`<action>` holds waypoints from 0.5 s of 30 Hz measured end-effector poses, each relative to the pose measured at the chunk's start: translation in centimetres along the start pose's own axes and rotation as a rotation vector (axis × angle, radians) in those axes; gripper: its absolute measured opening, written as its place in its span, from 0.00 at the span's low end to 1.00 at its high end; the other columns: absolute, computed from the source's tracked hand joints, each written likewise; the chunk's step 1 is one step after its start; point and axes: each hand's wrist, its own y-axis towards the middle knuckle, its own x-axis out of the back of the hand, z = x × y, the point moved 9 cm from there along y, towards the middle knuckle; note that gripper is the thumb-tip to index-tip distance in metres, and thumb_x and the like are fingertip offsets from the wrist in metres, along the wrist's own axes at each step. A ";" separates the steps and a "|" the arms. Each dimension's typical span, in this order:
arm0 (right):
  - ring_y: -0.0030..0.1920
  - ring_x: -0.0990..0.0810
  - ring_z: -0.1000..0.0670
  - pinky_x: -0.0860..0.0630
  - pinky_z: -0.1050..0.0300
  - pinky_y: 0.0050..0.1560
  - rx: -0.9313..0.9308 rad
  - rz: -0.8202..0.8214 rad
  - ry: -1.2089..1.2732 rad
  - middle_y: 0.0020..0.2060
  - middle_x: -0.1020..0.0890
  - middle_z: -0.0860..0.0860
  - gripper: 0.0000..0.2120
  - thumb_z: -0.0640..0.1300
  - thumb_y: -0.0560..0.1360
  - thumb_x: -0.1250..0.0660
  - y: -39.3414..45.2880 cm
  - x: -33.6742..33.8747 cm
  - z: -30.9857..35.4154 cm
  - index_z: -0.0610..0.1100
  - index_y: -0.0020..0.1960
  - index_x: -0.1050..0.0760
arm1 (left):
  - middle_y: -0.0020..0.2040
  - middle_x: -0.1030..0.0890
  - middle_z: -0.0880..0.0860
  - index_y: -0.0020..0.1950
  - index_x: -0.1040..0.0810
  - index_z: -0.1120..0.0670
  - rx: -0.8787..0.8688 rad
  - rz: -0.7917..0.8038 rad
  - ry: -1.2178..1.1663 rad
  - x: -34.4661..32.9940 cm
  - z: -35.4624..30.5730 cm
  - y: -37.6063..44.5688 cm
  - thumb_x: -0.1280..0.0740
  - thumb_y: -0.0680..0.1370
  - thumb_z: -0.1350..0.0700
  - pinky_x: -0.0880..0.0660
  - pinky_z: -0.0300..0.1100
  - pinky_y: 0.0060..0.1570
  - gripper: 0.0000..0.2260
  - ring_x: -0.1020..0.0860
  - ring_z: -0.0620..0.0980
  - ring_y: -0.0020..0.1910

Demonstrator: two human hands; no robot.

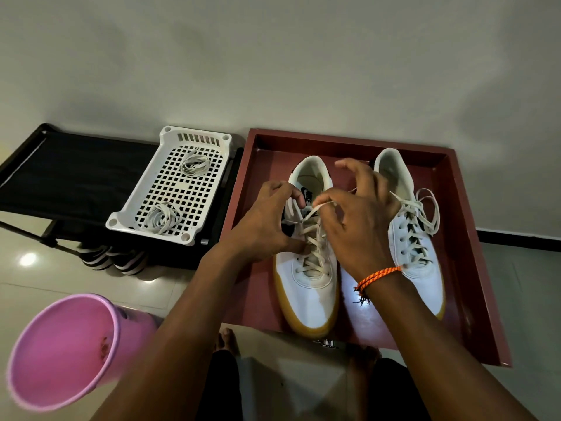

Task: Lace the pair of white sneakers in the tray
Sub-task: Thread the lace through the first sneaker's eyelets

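Two white sneakers with tan soles stand side by side in a dark red tray. The right sneaker is laced, with a loose bow near its tongue. On the left sneaker a cream lace criss-crosses up the eyelets. My left hand rests against that shoe's left side, its fingers curled at the top eyelets, apparently pinching a lace end. My right hand, with an orange cord at the wrist, pinches the lace strand above the tongue, its other fingers raised.
A white perforated basket with two coiled spare laces sits on a black rack to the left. Striped shoes stand under the rack. A pink bucket lies at the lower left. My bare feet touch the tray's near edge.
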 end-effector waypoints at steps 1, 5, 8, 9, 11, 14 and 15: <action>0.74 0.36 0.46 0.41 0.44 0.66 0.033 0.042 -0.044 0.74 0.30 0.56 0.08 0.49 0.75 0.35 -0.2 -0.5 0.4 0.55 0.44 0.16 | 0.71 0.34 0.45 0.61 0.26 0.43 -0.007 0.000 0.004 0.0 0.0 0.0 0.12 0.63 0.53 0.26 0.27 0.59 0.33 0.31 0.29 0.64; 0.79 0.42 0.46 0.41 0.39 0.68 0.097 0.188 -0.195 0.80 0.38 0.56 0.06 0.50 0.77 0.34 -1.1 -2.5 0.7 0.55 0.46 0.18 | 0.71 0.33 0.49 0.60 0.26 0.45 -0.028 -0.005 0.012 0.0 0.0 0.2 0.13 0.63 0.56 0.29 0.22 0.56 0.32 0.33 0.25 0.61; 0.78 0.40 0.47 0.40 0.38 0.67 0.095 0.215 -0.184 0.79 0.37 0.57 0.05 0.49 0.77 0.32 -1.1 -2.9 0.6 0.54 0.43 0.21 | 0.70 0.33 0.48 0.61 0.26 0.45 -0.032 -0.008 0.009 0.0 -0.1 0.2 0.13 0.63 0.55 0.28 0.24 0.56 0.33 0.31 0.27 0.61; 0.77 0.39 0.47 0.40 0.39 0.66 0.087 0.214 -0.170 0.78 0.36 0.58 0.05 0.49 0.76 0.32 -1.0 -2.9 0.6 0.54 0.41 0.22 | 0.70 0.34 0.47 0.61 0.26 0.45 -0.032 -0.006 0.009 0.0 -0.1 0.1 0.13 0.63 0.55 0.27 0.25 0.56 0.33 0.31 0.28 0.62; 0.74 0.36 0.48 0.39 0.40 0.64 0.075 0.198 -0.150 0.75 0.33 0.58 0.05 0.50 0.75 0.33 -0.8 -2.7 0.7 0.54 0.40 0.23 | 0.70 0.34 0.46 0.61 0.26 0.44 -0.025 0.000 0.004 -0.1 0.0 0.1 0.13 0.62 0.54 0.26 0.25 0.57 0.34 0.30 0.29 0.62; 0.69 0.33 0.49 0.41 0.47 0.60 0.061 0.123 -0.149 0.70 0.29 0.58 0.05 0.50 0.73 0.31 -0.1 -1.5 0.7 0.53 0.39 0.23 | 0.71 0.34 0.46 0.61 0.26 0.44 -0.014 0.009 0.007 -0.2 0.2 0.2 0.12 0.62 0.53 0.30 0.21 0.57 0.33 0.32 0.27 0.64; 0.68 0.32 0.49 0.43 0.50 0.59 0.052 0.098 -0.148 0.69 0.29 0.58 0.05 0.49 0.73 0.31 0.1 -1.0 0.5 0.53 0.38 0.23 | 0.71 0.34 0.46 0.61 0.26 0.44 -0.011 0.011 0.011 -0.2 0.2 0.2 0.12 0.62 0.52 0.32 0.19 0.56 0.33 0.33 0.26 0.64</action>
